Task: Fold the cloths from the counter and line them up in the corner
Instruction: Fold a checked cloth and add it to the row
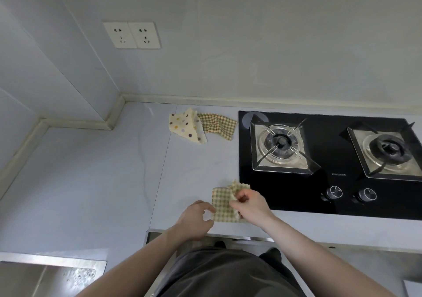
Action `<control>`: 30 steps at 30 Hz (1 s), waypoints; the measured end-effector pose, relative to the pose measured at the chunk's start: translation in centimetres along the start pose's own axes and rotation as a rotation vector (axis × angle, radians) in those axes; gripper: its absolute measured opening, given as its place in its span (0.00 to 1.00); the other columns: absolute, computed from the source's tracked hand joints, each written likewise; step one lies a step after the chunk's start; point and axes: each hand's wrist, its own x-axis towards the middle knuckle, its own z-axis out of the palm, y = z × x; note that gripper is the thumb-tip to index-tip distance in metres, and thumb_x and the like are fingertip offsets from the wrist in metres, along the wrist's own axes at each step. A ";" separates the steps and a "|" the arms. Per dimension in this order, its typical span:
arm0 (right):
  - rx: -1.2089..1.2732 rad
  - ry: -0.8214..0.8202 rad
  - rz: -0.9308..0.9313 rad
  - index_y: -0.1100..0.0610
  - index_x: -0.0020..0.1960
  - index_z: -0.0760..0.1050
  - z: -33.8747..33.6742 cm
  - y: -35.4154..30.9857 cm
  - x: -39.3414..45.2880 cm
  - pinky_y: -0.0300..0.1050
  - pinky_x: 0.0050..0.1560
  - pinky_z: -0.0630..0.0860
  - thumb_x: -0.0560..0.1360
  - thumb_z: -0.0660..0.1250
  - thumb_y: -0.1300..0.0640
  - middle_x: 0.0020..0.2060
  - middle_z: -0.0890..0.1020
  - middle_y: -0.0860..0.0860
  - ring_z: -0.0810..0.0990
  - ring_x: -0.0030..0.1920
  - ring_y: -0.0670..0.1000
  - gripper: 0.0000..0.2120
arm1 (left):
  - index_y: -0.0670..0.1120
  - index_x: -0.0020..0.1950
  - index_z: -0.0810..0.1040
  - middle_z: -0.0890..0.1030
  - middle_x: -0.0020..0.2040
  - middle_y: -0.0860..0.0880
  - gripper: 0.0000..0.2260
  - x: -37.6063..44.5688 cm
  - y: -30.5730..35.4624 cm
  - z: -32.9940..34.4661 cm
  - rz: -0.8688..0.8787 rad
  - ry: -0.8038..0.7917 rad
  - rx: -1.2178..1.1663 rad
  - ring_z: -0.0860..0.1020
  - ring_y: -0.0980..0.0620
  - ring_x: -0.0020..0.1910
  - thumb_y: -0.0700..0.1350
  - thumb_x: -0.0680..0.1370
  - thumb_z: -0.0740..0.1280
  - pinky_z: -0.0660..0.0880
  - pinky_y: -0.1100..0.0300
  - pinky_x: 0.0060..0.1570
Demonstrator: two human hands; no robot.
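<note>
Checked cloth, green/cream gingham w/ pinked edges, lies on the pale counter near its front edge, just left of the black gas hob. R hand reaches in from lower right, forearm angled up-left, wrist over the cloth's right side; thumb and forefinger pinch a lifted corner flap, which shows its plainer cream underside and stands up off the rest of the cloth. Other fingers curled loosely under. L hand comes in from lower centre, forearm running up-right; fingers curled, thumb and fingertips at the cloth's left edge and lower-left corner. Looks like a light pinch on that edge, but the contact is partly hidden by the hand itself, so can't tell for sure whether it grasps or only touches.

Two more cloths sit farther back, near the wall and left of the hob's rear corner: a cream polka-dot cloth, loosely folded into a rough triangle, overlapping the left end of a second checked cloth that lies crumpled. Both well apart from the hands.

Hob has two burners, left burner and right burner, plus two knobs at front. Double wall socket above the corner. Steel sink edge at bottom left.
</note>
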 end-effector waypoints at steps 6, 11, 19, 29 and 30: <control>-0.006 -0.154 0.012 0.49 0.56 0.82 1.6 0.3 0.5 0.46 0.50 0.85 0.75 0.74 0.48 0.50 0.84 0.46 0.86 0.47 0.48 0.11 | 0.57 0.63 0.79 0.78 0.63 0.58 0.15 0.2 -0.4 -1.0 -0.096 0.078 -0.042 0.77 0.57 0.58 0.46 0.77 0.67 0.73 0.64 0.53; 0.054 -0.088 0.027 0.50 0.56 0.81 -0.4 2.5 -0.8 0.46 0.47 0.85 0.77 0.73 0.52 0.53 0.83 0.49 0.86 0.48 0.52 0.08 | 0.54 0.67 0.76 0.75 0.66 0.55 0.18 1.9 1.2 -1.5 -0.105 0.100 -0.046 0.78 0.53 0.58 0.46 0.77 0.67 0.78 0.57 0.55; 0.113 0.029 0.083 0.49 0.53 0.82 -3.3 6.1 -3.2 0.44 0.46 0.83 0.77 0.71 0.54 0.53 0.83 0.45 0.85 0.43 0.48 0.05 | 0.51 0.81 0.60 0.63 0.78 0.52 0.33 6.5 5.2 -0.4 -0.051 0.028 0.262 0.62 0.47 0.77 0.53 0.78 0.69 0.74 0.51 0.66; 0.114 0.058 0.078 0.47 0.60 0.77 -3.2 6.1 -3.1 0.40 0.42 0.83 0.76 0.73 0.53 0.56 0.80 0.43 0.85 0.44 0.48 0.13 | 0.58 0.51 0.81 0.77 0.56 0.54 0.11 6.4 4.5 -0.6 -0.092 0.060 0.007 0.78 0.52 0.50 0.45 0.72 0.71 0.76 0.60 0.41; 0.118 0.060 0.072 0.46 0.62 0.75 -2.9 6.0 -2.9 0.40 0.42 0.82 0.75 0.74 0.51 0.57 0.79 0.43 0.85 0.45 0.49 0.17 | 0.59 0.47 0.81 0.77 0.55 0.55 0.09 6.0 4.4 -0.7 -0.080 0.073 -0.042 0.78 0.52 0.49 0.45 0.72 0.72 0.74 0.62 0.40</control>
